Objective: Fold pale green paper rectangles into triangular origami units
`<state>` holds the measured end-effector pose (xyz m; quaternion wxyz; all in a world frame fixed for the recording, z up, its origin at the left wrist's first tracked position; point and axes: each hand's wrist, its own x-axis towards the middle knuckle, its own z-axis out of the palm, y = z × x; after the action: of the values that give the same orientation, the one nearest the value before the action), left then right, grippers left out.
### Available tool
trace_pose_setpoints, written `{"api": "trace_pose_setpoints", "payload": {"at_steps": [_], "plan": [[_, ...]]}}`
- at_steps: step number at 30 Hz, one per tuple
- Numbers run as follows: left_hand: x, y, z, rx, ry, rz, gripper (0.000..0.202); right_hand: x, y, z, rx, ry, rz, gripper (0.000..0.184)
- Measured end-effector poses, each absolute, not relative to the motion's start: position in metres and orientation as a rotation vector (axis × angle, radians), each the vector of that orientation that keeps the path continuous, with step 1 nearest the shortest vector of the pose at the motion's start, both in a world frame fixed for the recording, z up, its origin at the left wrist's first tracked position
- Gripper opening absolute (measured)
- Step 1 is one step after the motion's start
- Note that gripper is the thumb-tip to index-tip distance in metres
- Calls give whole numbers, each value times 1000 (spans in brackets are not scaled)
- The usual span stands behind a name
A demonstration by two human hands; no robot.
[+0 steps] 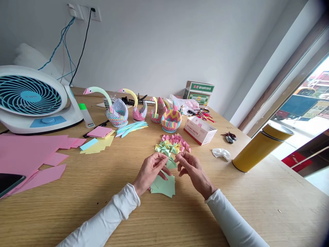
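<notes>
1. Leftmost, a white desk fan with a teal grille stands at the back of the light wooden table; big pink paper sheets and a dark phone lie near the left edge.
2. Next, a small stack of pink and yellow note squares, then four modular paper swans in pink, blue and yellow in a row behind.
3. Centre: left hand and right hand meet over a small green paper piece. Fingertips of both pinch it, pressed together on its sides, held just above the table.
4. Under the hands, a stack of green paper squares; just beyond, a pile of folded pink, yellow and green triangle units.
5. Right: white sticky-note box, crumpled white tissue, tall yellow cylinder flask near the right edge.
6. Risk, as I judge it: a sleeve or wrist sweeping forward could scatter the triangle pile; a loose pinch could spoil the crease or drop the piece among the green squares.
7. An elbow swung right could tip the flask off the table side.
8. Room: bare wood in front of and beside both forearms, wide on the near side; the back is crowded.
</notes>
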<state>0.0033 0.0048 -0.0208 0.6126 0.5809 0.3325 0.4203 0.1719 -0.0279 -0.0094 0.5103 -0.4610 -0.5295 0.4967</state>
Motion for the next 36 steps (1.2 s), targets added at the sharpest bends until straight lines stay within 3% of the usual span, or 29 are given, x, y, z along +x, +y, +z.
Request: {"api": "trace_pose_setpoints", "payload": {"at_steps": [7, 36], "plan": [[6, 4, -27, 1263, 807, 1124, 28, 163, -26, -28, -1049, -1254, 1351, 42], [5, 0, -23, 1207, 849, 953, 32, 160, -24, -34, -1173, -1418, 1047, 37]]}}
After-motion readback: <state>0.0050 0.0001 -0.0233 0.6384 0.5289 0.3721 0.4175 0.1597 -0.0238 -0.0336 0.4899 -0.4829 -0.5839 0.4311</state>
